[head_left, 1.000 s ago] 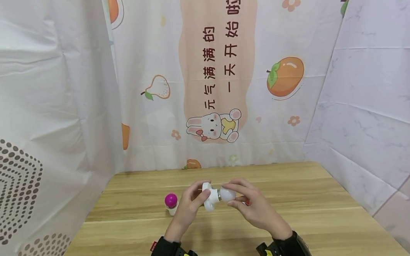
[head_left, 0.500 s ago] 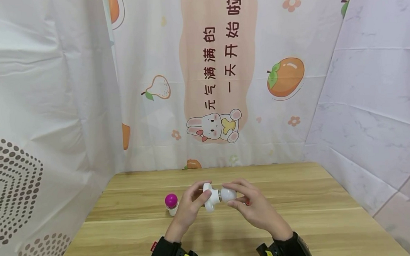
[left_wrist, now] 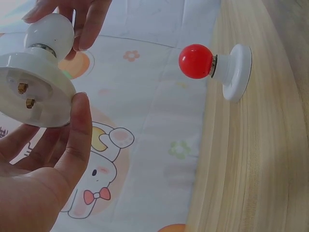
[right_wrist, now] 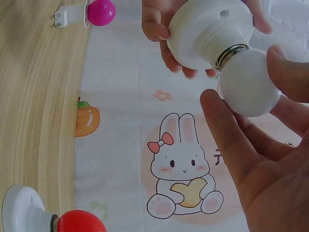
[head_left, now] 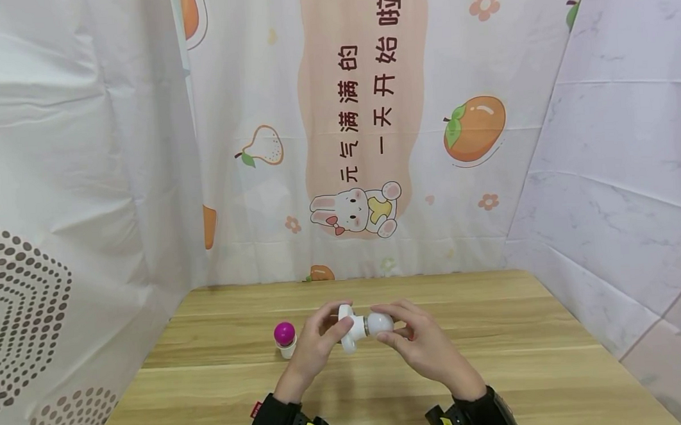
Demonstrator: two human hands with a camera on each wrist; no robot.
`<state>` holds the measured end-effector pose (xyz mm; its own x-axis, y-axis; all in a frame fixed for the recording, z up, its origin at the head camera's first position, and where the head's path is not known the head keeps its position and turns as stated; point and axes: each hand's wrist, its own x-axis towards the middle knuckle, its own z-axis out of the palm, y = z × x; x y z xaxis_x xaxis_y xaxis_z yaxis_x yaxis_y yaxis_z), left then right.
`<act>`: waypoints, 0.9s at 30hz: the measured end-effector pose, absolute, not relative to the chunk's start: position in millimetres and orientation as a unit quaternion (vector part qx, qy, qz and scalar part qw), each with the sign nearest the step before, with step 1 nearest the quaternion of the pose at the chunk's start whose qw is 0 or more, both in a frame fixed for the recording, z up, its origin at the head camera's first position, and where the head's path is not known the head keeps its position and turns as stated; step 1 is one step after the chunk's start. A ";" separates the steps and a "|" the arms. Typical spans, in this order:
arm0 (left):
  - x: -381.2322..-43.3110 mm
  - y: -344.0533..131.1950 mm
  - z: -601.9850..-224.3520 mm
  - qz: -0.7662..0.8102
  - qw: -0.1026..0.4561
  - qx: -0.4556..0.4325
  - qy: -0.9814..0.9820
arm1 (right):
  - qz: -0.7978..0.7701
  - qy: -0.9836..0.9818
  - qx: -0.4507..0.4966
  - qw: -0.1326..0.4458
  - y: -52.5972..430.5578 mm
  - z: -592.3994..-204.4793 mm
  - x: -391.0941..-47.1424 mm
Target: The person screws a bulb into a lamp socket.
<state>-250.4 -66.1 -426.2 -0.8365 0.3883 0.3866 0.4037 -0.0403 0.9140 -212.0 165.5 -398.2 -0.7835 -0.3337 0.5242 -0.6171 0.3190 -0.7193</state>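
Note:
Above the table, my left hand (head_left: 311, 347) grips a white lamp holder (head_left: 355, 328) by its round base. A white bulb (head_left: 380, 323) sits in the holder's mouth, with a narrow strip of metal thread showing between them. My right hand (head_left: 431, 350) holds this bulb between thumb and fingers; the right wrist view has the thumb (right_wrist: 289, 77) against its side. Two brass-coloured contacts (left_wrist: 30, 103) show inside the holder's underside in the left wrist view. The holder lies roughly sideways in the head view, its bulb toward the right.
A magenta bulb (head_left: 284, 333) in a white holder (head_left: 287, 351) stands on the wooden table (head_left: 223, 398), left of my left hand. The left wrist view shows a red bulb (left_wrist: 195, 61) in another white holder (left_wrist: 237, 72). Printed curtains (head_left: 248, 211) enclose the back and sides.
My right fingers have shifted slightly around the white bulb, and a little less metal thread shows. The red spot beside my right hand is now hidden. Both arms stay nearly still.

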 end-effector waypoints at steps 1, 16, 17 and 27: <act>-250.4 -66.1 -426.2 -0.662 0.006 -0.286 -0.693 | 0.502 -0.802 0.293 0.140 165.3 -397.9 -212.1; -249.7 -66.5 -424.0 -0.668 -0.003 -0.273 -0.692 | 0.480 -0.780 0.360 0.177 165.5 -401.4 -215.3; -249.8 -66.6 -423.9 -0.669 -0.004 -0.273 -0.691 | 0.474 -0.779 0.367 0.184 165.6 -401.6 -215.3; -250.6 -67.7 -424.0 -0.671 -0.005 -0.276 -0.688 | 0.469 -0.760 0.400 0.206 164.7 -401.9 -215.7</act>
<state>-250.6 -67.7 -424.0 -0.8475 0.3864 0.3639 0.3736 -0.0526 0.9261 -215.7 164.7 -401.9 -0.5942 -0.4151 0.6890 -0.8020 0.2402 -0.5469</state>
